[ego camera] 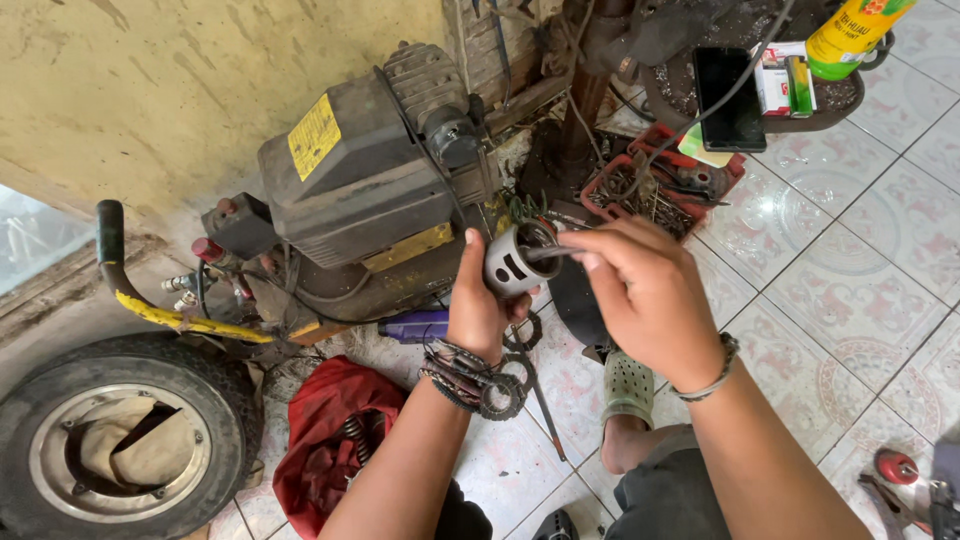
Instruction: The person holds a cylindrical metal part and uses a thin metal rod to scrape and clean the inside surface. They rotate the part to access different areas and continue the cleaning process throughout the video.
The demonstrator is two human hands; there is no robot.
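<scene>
Grey metal, a short hollow cylinder (520,258) with slots in its side, sits right in the middle, just in front of the dark air compressor (365,185). The left hand (482,305) has its fingers wrapped round the cylinder from below, thumb up along the side. The right hand (645,295) has its fingers pinched together on a thin rod (545,253) that goes into the cylinder's open mouth.

Starting far left of the compressor: a small wheel (120,435) lies flat, with a crumpled cloth resting inside its rim. Closer to the compressor, low down, a red cloth bag (325,440) lies open, coil springs showing inside it. Ring-shaped metal parts (500,385) are strung around the left wrist, and a purple object (415,325) lies beneath the compressor.

Right of the compressor, a red plastic tray (725,172) holds a heap of screws and small metal bits. Further right, a dark round tray (810,115) carries a black phone (730,98), a small box and a yellow-green bottle (850,35).

Patterned floor tiles (860,270) run underneath, and a yellowish stained wall (170,90) rises behind the compressor.
</scene>
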